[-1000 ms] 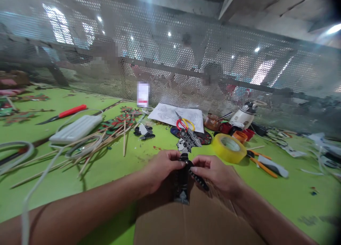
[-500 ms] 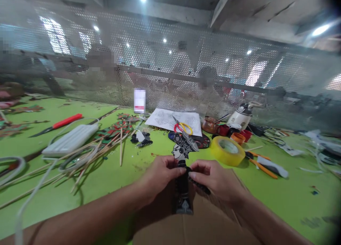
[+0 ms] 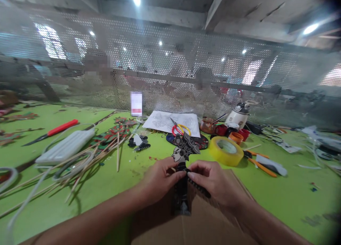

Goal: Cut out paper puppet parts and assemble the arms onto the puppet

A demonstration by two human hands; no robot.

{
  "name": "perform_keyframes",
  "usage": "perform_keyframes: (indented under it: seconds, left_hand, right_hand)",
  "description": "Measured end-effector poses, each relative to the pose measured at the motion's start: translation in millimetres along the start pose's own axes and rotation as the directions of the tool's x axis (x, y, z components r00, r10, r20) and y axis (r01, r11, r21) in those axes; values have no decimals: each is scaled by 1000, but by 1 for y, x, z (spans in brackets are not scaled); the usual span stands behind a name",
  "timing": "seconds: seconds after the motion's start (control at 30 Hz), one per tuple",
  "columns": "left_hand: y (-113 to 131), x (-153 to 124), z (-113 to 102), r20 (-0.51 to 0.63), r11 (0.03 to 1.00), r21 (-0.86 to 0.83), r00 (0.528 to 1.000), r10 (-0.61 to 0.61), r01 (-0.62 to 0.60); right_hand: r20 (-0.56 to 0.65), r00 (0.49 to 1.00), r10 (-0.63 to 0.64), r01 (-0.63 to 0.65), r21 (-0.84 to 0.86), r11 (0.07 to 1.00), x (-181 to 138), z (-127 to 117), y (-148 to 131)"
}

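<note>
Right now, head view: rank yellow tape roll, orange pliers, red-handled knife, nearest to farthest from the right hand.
From the right hand:
1. Yellow tape roll, just beyond it.
2. Orange pliers, further right.
3. Red-handled knife, far left.

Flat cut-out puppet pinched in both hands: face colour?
White, on a mostly black flat cut-out puppet; head view shows it best.

Single head-worn view, forward and down, close over the green table (image 3: 87, 188).

Left hand (image 3: 160, 181), right hand (image 3: 213, 181) pinching paper puppet (image 3: 182, 166), green table (image 3: 279, 191)
</note>
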State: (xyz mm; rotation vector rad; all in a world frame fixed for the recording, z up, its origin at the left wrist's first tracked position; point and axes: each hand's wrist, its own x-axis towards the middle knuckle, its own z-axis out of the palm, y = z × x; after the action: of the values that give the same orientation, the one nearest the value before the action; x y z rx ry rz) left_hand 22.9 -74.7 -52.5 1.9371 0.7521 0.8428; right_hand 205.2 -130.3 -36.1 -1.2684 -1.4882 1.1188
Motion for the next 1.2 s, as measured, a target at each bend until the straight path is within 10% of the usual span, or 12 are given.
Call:
perform_keyframes:
  seconds: [0.33, 1.2]
  left_hand:
    - [7, -1, 8, -172, 979, -197, 981, -88, 53]
    - [3, -7, 13, -78, 921, -281, 950, -302, 270]
  right_hand:
    - [-65, 998, -21, 25, 58, 998, -2, 5, 5]
    - [-148, 983, -110, 97, -97, 991, -10, 17, 8]
